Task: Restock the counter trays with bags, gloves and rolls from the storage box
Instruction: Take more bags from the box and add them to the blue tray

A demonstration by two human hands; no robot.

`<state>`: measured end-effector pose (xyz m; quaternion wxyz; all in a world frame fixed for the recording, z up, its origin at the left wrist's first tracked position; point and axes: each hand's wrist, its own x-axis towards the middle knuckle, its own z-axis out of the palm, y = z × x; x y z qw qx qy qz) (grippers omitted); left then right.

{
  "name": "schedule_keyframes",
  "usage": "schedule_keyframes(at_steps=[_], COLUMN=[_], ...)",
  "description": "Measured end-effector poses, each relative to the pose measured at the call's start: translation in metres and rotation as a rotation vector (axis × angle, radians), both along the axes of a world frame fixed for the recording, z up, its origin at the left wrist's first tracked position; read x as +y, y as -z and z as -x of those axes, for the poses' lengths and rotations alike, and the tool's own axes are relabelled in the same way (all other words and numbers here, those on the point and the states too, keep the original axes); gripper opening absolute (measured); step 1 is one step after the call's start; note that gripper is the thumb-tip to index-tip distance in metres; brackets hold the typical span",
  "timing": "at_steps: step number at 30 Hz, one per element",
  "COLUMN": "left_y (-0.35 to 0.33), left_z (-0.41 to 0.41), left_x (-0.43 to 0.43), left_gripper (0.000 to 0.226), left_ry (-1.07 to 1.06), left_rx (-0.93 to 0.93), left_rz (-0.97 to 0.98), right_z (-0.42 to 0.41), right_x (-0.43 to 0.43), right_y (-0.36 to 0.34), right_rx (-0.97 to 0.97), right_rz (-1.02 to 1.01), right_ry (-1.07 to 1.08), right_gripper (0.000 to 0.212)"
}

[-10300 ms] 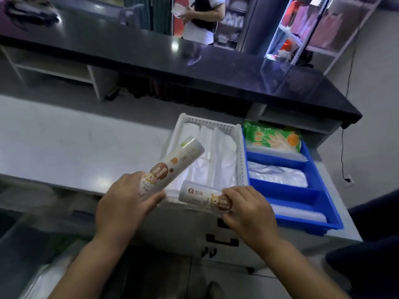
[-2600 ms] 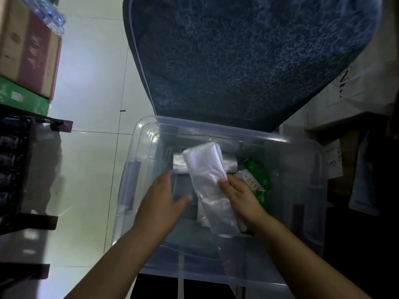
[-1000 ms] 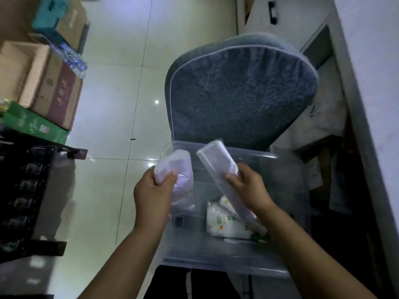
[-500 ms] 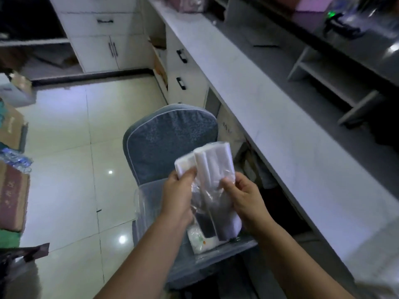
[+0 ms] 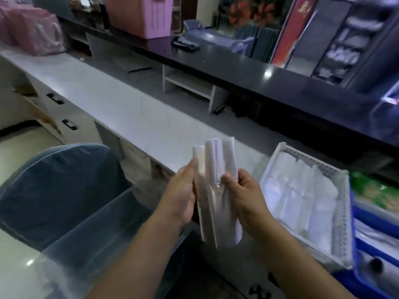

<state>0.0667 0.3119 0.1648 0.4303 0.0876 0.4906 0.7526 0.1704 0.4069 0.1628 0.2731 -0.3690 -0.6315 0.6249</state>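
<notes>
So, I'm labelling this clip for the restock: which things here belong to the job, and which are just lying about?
Part of the job:
bag packs, in the grip of the left hand and right hand; white tray; blue tray; green glove pack; clear storage box.

Just lying about:
chair cushion; pink basket; pink bags.

White bag packs (image 5: pixel 216 165) upright, near filled tray (image 5: pixel 342 223).

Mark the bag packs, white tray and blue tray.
bag packs (image 5: pixel 213 160), head view, top of the bundle.
white tray (image 5: pixel 343 216), head view, perforated right wall.
blue tray (image 5: pixel 375 213), head view, blue divider wall.
</notes>
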Motion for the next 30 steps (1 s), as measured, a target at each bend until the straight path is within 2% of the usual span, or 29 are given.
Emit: schedule_keyframes(at_steps=[3, 5, 8, 10, 12, 15, 17, 22, 27, 30], left_y=[-0.001, -0.005, -0.013, -0.019, -0.023, -0.021, -0.017, -0.014, -0.011, -0.005], left_z=[-0.062, -0.106, -0.166, -0.199, -0.229, -0.265, -0.285, -0.332, -0.375, -0.389], left_x=[0.035, 0.059, 0.095, 0.116, 0.136, 0.162, 0.179, 0.214, 0.244, 0.257], left_gripper=[0.045, 0.044, 0.034, 0.032, 0.029, 0.025, 0.024, 0.026, 0.017, 0.025], left_ry=[0.212, 0.292, 0.269, 0.278, 0.279, 0.244, 0.199, 0.216, 0.389, 0.557], left_rx=[0.289, 0.426, 0.574, 0.637, 0.667, 0.669, 0.637, 0.383, 0.210, 0.205], left_rz=[0.162, 0.204, 0.207, 0.214, 0.204, 0.210, 0.218, 0.072, -0.003, -0.018], right_z=[-0.055, -0.094, -0.150, -0.185, -0.218, -0.269, -0.301, -0.352, -0.384, -0.404], right_x=[0.036, 0.061, 0.093, 0.110, 0.124, 0.140, 0.142, 0.146, 0.169, 0.184], right_y=[-0.013, -0.021, -0.029, -0.033, -0.037, -0.040, -0.042, -0.031, -0.030, -0.027], right_rx=[0.115, 0.171, 0.234, 0.289, 0.256, -0.040, -0.137, -0.447, -0.669, -0.789], right_rz=[0.052, 0.065, 0.104, 0.146, 0.108, -0.247, -0.486, -0.758, -0.714, -0.693], right_ry=[0.116, 0.191, 0.252, 0.262, 0.273, 0.354, 0.356, 0.168, 0.216, 0.235], right_gripper=[0.003, 0.016, 0.024, 0.017, 0.014, 0.032, 0.035, 0.040, 0.062, 0.046])
